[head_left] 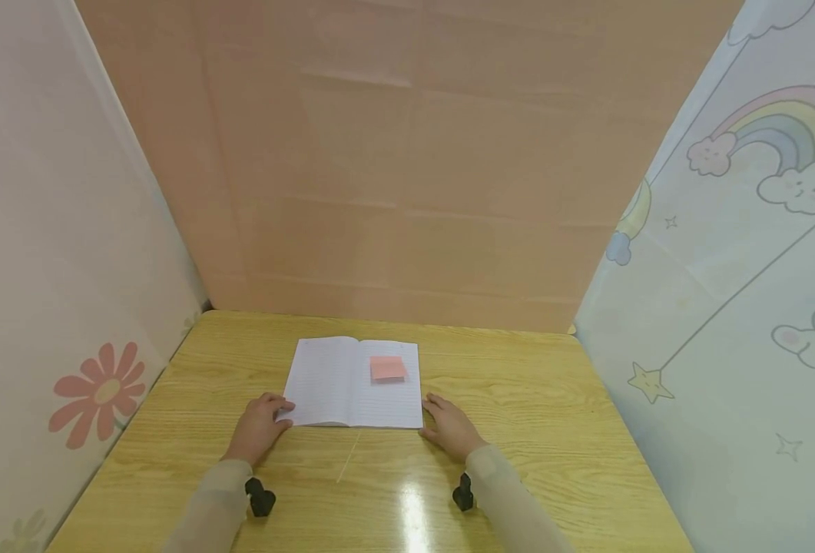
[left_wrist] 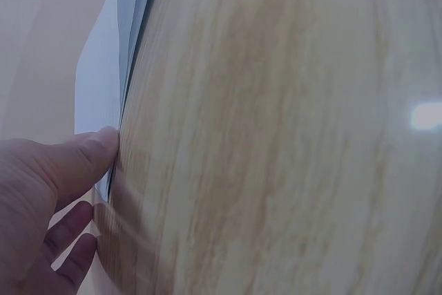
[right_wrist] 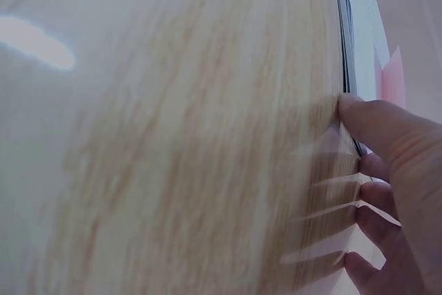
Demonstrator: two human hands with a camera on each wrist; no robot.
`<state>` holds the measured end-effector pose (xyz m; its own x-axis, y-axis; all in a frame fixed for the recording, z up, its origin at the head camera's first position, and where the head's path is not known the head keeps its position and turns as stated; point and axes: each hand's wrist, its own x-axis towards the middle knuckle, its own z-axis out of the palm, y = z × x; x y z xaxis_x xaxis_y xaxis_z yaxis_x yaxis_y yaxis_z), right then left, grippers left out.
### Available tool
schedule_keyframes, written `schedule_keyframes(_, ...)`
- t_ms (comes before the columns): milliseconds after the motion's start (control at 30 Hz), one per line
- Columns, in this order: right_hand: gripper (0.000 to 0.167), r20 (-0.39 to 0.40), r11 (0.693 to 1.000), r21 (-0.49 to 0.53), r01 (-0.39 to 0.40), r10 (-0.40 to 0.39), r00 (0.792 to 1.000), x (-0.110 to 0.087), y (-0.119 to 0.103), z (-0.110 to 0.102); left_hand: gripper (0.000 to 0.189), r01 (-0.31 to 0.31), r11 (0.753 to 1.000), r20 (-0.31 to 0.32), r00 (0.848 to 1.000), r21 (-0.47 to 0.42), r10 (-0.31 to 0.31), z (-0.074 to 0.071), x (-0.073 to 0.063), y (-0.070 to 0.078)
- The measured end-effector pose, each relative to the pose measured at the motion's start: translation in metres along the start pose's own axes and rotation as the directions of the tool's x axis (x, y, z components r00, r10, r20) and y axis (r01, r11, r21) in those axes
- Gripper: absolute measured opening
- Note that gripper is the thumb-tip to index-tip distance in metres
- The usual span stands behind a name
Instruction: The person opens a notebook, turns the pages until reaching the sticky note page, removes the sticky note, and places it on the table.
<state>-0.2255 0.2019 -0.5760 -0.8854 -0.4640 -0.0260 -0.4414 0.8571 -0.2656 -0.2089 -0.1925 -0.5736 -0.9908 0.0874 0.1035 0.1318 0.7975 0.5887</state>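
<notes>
Bracketing a lined notebook (head_left: 320, 384) from both sides, that's what these two hands are doing. The notebook is lying spread flat on the wooden table (head_left: 545, 415), its fold running roughly away from the person and both ruled pages facing up.

The left hand (head_left: 258, 426) is resting at the near left corner, fingers loosely extended. Its thumb is touching the near edge while a finger is reaching over the left edge. I'm not seeing a firm grip, and how much is going under the paper I can't tell.

The right hand (head_left: 452, 430) is mirroring it at the near right corner: thumb by the corner, fingers relaxed and spread along the side, closing around nothing. My guess is they're sitting at opposite corners because that's steadying the notebook and stopping it from sliding or twisting, without covering the writing area.

A pink sticky note (head_left: 388, 368) is sitting on the right-hand page, toward the upper part. Its near edge is lifting off the paper, so probably only the far strip is sticking. Both hands are lying well apart from it, which is leaving the note fully visible, I'd say.
</notes>
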Motion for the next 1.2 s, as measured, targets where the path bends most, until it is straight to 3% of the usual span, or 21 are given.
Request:
schedule_keyframes(200,0.064,0.007,1.000,0.018,-0.012,0.012,1.000,0.000,-0.001,-0.001,0.022,0.009,1.000,-0.003,1.000,-0.015,-0.009,0.002,0.001,-0.002)
schedule_keyframes(433,0.062,0.014,0.965,0.258,-0.057,0.055,0.998,0.009,0.003,-0.010,0.023,0.018,0.999,-0.011,1.000,-0.028,-0.018,0.003,0.001,-0.001)
schedule_keyframes(633,0.060,-0.012,0.936,0.345,-0.076,0.086,0.996,0.030,0.000,-0.026,0.023,0.033,0.999,-0.003,0.999,-0.021,-0.033,0.002,0.002,-0.001)
schedule_keyframes(867,0.053,-0.030,0.850,0.514,-0.113,0.150,0.988,0.052,-0.007,-0.040,0.024,0.037,0.999,0.001,0.999,-0.012,-0.037,0.003,0.003,-0.001)
schedule_keyframes(1067,0.047,-0.034,0.791,0.596,-0.135,0.193,0.981,0.066,-0.003,-0.033,0.024,0.041,0.999,0.005,0.999,-0.015,-0.041,0.003,0.003,-0.001)
schedule_keyframes(1200,0.045,-0.041,0.768,0.626,-0.131,0.199,0.979,0.073,-0.001,-0.025,0.023,0.055,0.998,0.012,0.998,-0.020,-0.055,0.002,0.003,-0.001)
